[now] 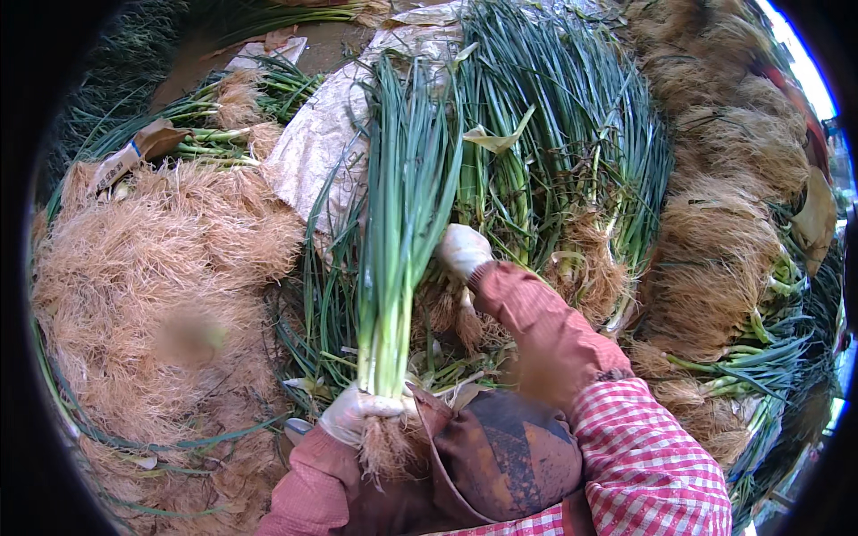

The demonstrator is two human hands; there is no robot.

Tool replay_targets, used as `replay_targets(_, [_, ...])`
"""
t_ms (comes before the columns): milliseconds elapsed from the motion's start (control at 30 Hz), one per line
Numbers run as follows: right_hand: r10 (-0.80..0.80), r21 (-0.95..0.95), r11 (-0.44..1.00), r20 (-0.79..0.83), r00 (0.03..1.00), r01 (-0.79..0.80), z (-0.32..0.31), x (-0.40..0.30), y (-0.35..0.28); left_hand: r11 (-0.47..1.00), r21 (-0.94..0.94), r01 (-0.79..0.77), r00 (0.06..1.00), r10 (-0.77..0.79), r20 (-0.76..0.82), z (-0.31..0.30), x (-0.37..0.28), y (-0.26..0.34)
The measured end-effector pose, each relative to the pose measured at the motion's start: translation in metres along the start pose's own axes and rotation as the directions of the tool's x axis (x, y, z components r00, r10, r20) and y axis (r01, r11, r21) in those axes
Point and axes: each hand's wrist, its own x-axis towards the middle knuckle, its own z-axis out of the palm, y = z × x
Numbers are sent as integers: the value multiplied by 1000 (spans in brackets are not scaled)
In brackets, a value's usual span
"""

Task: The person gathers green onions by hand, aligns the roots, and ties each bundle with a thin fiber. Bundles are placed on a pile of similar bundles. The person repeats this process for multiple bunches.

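Note:
My left hand (369,410), in a whitish glove, grips a bunch of green onions (389,328) around its white lower stems, just above the roots. The bunch stands roughly upright in the picture, its long green leaves fanning away from me and its fibrous roots (387,447) hanging below the glove. My right hand (464,250), gloved too, is at the right edge of the bunch's leaves. Its fingers are hidden behind the leaves, so what it touches or holds does not show. Right beside it lies a large heap of long green onions (556,134) with roots towards me.
Bundles with dense tan roots (167,281) are piled at the left. More rooty bundles (717,261) form a stack along the right. A pale woven sheet (322,141) lies beyond the held bunch. Loose leaves and trimmings (462,368) lie in front of my lap.

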Motion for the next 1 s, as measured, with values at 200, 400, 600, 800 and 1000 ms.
replay_targets(200, [-30,278,959,-119,992,62,30,37,-13,929,155,-337,918,361,-163,-13,-36,47])
replay_targets(400, [-6,156,987,-195,981,37,19,35,-16,938,187,-292,871,342,-352,-23,-31,46])
replay_targets(600, [-60,723,690,13,998,32,26,16,-14,932,216,-293,830,360,-427,-32,-17,42])
replay_targets(800, [97,123,989,-139,985,-80,26,27,-20,928,218,-302,843,366,-393,-25,-10,40])
replay_targets(1000, [-21,760,642,150,988,-102,12,19,-35,928,209,-309,834,370,-410,-27,-13,45])
